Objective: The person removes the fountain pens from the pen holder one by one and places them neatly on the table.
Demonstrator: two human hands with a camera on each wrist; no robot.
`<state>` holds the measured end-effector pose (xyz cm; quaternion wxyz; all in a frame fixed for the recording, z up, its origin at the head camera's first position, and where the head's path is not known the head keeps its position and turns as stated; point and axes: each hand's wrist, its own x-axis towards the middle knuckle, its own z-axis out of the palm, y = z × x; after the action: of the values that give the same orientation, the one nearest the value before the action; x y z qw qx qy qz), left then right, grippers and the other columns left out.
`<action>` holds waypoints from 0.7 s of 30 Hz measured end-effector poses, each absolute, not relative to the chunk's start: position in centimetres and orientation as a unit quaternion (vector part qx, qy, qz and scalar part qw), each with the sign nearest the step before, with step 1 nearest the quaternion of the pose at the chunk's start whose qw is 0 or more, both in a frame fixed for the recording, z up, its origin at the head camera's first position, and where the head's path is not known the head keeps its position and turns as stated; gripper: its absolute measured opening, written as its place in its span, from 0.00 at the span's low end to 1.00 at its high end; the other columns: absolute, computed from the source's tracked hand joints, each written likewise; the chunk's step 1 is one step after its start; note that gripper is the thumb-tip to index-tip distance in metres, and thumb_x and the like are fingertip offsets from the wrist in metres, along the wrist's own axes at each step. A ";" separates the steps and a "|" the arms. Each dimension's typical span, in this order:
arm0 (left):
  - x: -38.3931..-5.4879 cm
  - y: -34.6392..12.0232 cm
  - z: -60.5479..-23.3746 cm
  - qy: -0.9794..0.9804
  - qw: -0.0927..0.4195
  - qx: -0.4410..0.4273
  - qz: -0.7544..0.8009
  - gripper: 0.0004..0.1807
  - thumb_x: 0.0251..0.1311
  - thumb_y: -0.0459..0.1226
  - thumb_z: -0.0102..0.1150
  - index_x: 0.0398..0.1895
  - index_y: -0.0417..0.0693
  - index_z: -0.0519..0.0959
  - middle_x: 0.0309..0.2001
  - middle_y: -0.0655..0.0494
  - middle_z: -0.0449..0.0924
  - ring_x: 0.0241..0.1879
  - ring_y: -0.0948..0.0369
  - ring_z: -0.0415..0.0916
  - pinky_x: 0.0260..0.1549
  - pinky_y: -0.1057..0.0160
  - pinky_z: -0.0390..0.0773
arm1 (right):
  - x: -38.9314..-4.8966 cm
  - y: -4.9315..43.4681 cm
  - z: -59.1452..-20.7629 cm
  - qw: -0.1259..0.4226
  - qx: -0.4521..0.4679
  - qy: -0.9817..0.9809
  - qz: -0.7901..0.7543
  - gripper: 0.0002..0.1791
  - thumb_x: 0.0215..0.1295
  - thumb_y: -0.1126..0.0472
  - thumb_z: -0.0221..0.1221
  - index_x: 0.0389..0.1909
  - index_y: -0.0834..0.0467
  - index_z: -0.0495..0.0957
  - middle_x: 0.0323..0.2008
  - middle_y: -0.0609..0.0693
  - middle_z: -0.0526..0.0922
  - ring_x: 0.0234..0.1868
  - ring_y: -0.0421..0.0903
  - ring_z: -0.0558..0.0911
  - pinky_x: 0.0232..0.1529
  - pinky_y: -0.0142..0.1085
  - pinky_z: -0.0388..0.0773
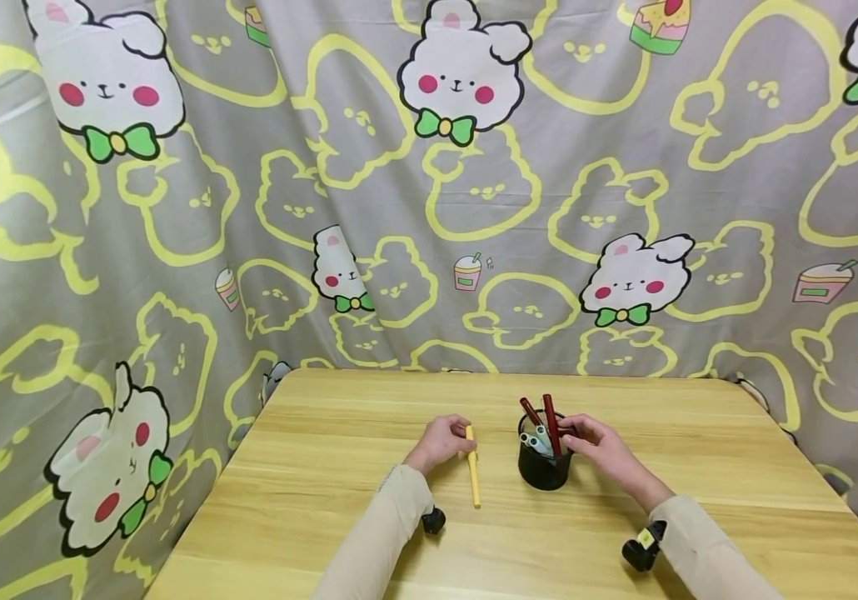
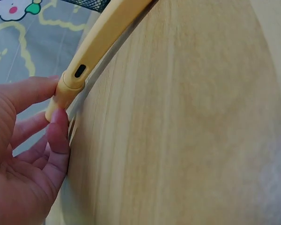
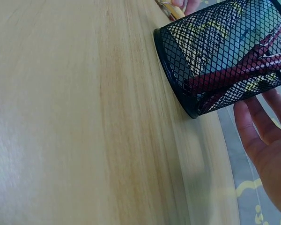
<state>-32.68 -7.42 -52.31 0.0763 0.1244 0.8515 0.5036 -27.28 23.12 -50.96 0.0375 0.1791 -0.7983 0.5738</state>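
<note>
My left hand (image 1: pixel 444 442) pinches one end of a yellow pen (image 1: pixel 474 483) between thumb and fingers; the rest of the pen stretches along the table toward me. Close up in the left wrist view, this pen (image 2: pixel 103 42) has a small dark oval slot near the gripped end. A black mesh pen cup (image 1: pixel 544 471) stands upright to its right, holding dark red pens (image 1: pixel 552 425) and pale scissors handles (image 1: pixel 536 442). My right hand (image 1: pixel 597 442) is at the cup's right side, fingertips by the rim. The right wrist view shows several fingers (image 3: pixel 253 126) beside the mesh; the thumb is hidden there.
Both hands work over a light wooden table (image 1: pixel 309 467). Behind it and on the left hangs a grey curtain (image 1: pixel 399 200) with printed rabbits and yellow outlines. A small black camera (image 1: pixel 642 546) sits at the right wrist, another (image 1: pixel 434 521) at the left.
</note>
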 end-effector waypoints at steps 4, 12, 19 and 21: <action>-32.5 -7.3 -52.2 0.860 0.073 0.130 0.487 0.21 0.47 0.31 0.69 0.46 0.34 0.78 0.35 0.51 0.79 0.35 0.61 0.74 0.33 0.66 0.76 | -27.2 23.0 -51.0 0.039 0.188 -0.794 0.576 0.16 0.67 0.63 0.57 0.51 0.68 0.73 0.45 0.61 0.78 0.45 0.36 0.76 0.42 0.29 0.75; -32.6 -7.4 -51.9 0.876 0.064 0.142 0.457 0.20 0.49 0.32 0.69 0.46 0.35 0.79 0.36 0.51 0.78 0.36 0.61 0.72 0.35 0.65 0.76 | -27.5 23.2 -51.2 0.032 0.194 -0.786 0.586 0.16 0.67 0.63 0.57 0.52 0.68 0.73 0.46 0.63 0.78 0.44 0.35 0.77 0.43 0.29 0.75; -32.5 -7.5 -52.1 0.873 0.066 0.142 0.462 0.20 0.49 0.33 0.69 0.46 0.36 0.79 0.36 0.52 0.78 0.36 0.61 0.73 0.35 0.66 0.76 | -27.7 23.3 -51.4 0.027 0.190 -0.788 0.585 0.17 0.67 0.63 0.57 0.52 0.68 0.72 0.47 0.64 0.78 0.45 0.37 0.77 0.44 0.29 0.75; -32.5 -7.6 -52.2 0.869 0.067 0.138 0.470 0.20 0.49 0.33 0.69 0.46 0.36 0.79 0.37 0.52 0.78 0.36 0.61 0.73 0.34 0.66 0.77 | -27.7 23.3 -51.5 0.027 0.191 -0.787 0.587 0.16 0.67 0.63 0.57 0.52 0.68 0.72 0.47 0.64 0.78 0.45 0.37 0.77 0.44 0.29 0.75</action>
<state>-32.46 -7.61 -52.17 0.0670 0.1380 0.8693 0.4698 -27.70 23.27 -51.46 0.0271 0.1908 -0.7865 0.5867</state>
